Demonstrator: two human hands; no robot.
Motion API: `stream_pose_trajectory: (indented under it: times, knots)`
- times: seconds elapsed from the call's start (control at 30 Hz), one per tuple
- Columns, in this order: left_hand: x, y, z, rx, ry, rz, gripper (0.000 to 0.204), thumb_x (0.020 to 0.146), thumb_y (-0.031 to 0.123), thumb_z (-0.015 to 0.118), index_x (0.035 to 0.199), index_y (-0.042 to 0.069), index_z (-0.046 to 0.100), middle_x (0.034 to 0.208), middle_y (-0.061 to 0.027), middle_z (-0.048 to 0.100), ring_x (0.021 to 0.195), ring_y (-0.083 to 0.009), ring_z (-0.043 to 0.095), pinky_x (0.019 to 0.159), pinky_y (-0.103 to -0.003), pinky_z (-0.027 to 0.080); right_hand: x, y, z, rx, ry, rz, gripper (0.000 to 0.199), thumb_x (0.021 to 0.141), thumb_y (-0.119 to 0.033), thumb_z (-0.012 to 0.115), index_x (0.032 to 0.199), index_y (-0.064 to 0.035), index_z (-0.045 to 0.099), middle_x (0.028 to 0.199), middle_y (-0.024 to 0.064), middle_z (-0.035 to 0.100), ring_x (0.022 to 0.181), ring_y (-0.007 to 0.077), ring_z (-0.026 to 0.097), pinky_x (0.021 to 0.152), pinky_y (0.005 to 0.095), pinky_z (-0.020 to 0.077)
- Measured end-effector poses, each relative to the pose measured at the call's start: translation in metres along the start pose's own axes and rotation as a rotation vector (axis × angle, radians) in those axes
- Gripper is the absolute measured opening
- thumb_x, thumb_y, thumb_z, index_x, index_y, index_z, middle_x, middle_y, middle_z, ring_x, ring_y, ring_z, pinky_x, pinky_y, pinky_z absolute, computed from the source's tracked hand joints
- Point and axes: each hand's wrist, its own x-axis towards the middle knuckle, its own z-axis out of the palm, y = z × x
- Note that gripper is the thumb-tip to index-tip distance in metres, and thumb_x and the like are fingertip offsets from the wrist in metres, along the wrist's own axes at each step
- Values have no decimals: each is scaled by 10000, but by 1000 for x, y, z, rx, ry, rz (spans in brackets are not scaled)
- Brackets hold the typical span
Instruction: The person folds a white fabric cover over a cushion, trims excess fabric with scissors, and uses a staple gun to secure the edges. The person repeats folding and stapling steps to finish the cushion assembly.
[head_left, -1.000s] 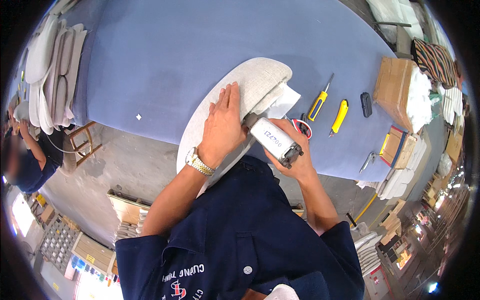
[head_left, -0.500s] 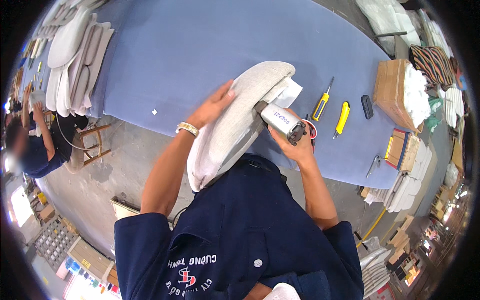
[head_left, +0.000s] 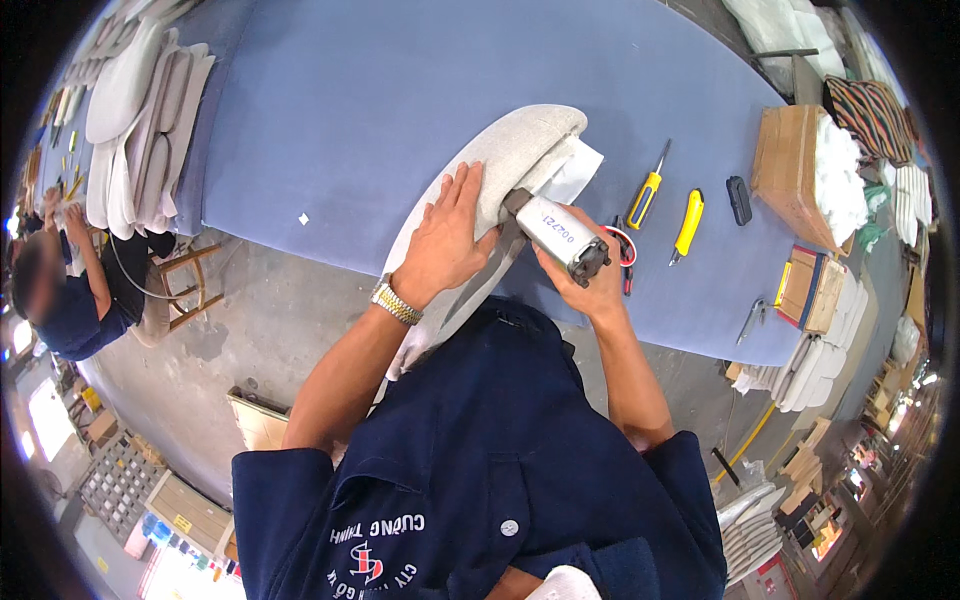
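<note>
A curved cushion panel [head_left: 535, 130] in pale beige fabric leans against my body over the near edge of the blue-topped table. My left hand [head_left: 450, 240] lies flat on its fabric face, fingers stretched. At the cushion's right side, my right hand [head_left: 590, 285] grips a silver staple gun [head_left: 556, 235]. The gun's dark nose meets the cushion's edge, near a loose white flap [head_left: 575, 172]. Whether the trigger is pressed is hidden. Just right of my right hand is a red-handled tool [head_left: 627, 258], partly covered.
A yellow screwdriver [head_left: 645, 200], yellow utility knife [head_left: 687, 225] and black case [head_left: 738, 200] lie to the right. Beyond stands a cardboard box [head_left: 783, 160] with white stuffing. Stacked cushion pieces [head_left: 125, 95] fill the far left, where another person [head_left: 75, 300] works.
My left hand has moved right and down the cushion and now lies flat on it. The cushion has tilted slightly; the staple gun stays at its edge, a little lower-left.
</note>
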Motion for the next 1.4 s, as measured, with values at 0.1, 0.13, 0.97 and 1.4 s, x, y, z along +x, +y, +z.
stream_pose_trajectory:
  times: [0.1,0.13,0.97,1.4]
  knots:
    - [-2,0,-1,32,29,1,893,907,223,716,1622,-5,232,1660,-290,285,1542,-452,289,1190,-620,358,-2,6,-1,-36,-4,-38,542,774,-100,801,1288,10,669,1155,199,754,1013,293,772,861,350,598]
    - [-2,0,-2,51,30,-4,888,910,228,711,1620,-7,233,1653,-292,300,1535,-443,305,1191,-573,371,-1,6,-2,-54,-11,-60,555,772,-107,803,1297,9,667,1159,200,754,1014,293,773,858,353,601]
    - [-7,10,0,105,73,-21,942,839,117,739,1606,-41,215,1618,-303,352,1473,-468,393,1154,-488,443,-4,-21,-7,-13,-135,7,476,816,-35,801,1260,56,659,1147,154,747,1016,200,731,905,309,558]
    - [-7,11,0,32,83,-39,925,830,118,770,1581,-69,262,1618,-318,346,1516,-449,348,1174,-601,393,-12,-15,-1,-52,-114,24,499,825,-36,803,1291,65,655,1175,160,743,1046,196,725,933,311,551]
